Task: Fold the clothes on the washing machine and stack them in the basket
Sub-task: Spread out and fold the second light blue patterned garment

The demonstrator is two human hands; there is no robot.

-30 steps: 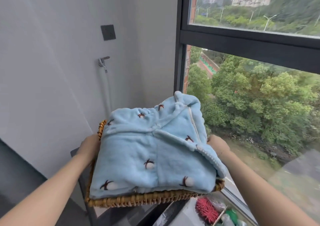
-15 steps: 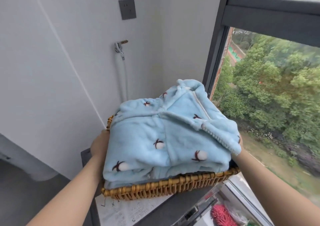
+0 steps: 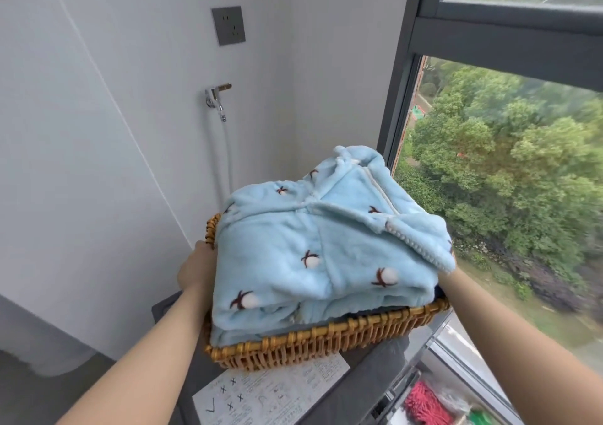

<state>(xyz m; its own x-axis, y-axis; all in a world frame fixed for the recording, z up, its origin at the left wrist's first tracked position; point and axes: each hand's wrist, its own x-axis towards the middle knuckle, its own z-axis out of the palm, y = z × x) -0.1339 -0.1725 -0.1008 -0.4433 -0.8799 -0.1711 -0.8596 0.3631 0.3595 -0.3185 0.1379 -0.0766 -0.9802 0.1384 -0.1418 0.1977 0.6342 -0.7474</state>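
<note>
The wicker basket (image 3: 313, 343) is held up between both hands, just above the grey surface (image 3: 375, 372) of the washing machine, with the folded blue fleece garment (image 3: 313, 255) piled on top and rising well above the rim. The left hand (image 3: 195, 269) grips the basket's left edge, with its fingers curled out of sight round the rim. The right hand is almost wholly hidden under the garment's overhanging corner; it probably holds the right rim in the same way, but the fingers cannot be seen, so their grip cannot be told for certain. The main risk, as I judge it, is the load: the fleece sits high and loose, and its right corner hangs over the rim on the window side. A tilt of the basket toward the window (image 3: 509, 180), or a quick turn, could let the stack slide off and come unfolded. A dark item shows beneath the blue one near the right rim, so a slip of the top layer could drag that too. The basket's near edge hangs over the printed sheet (image 3: 270, 392) on the machine's top; setting it down half off the edge would leave it unbalanced. A level carry and both hands kept on the rims would answer most of this.
</note>
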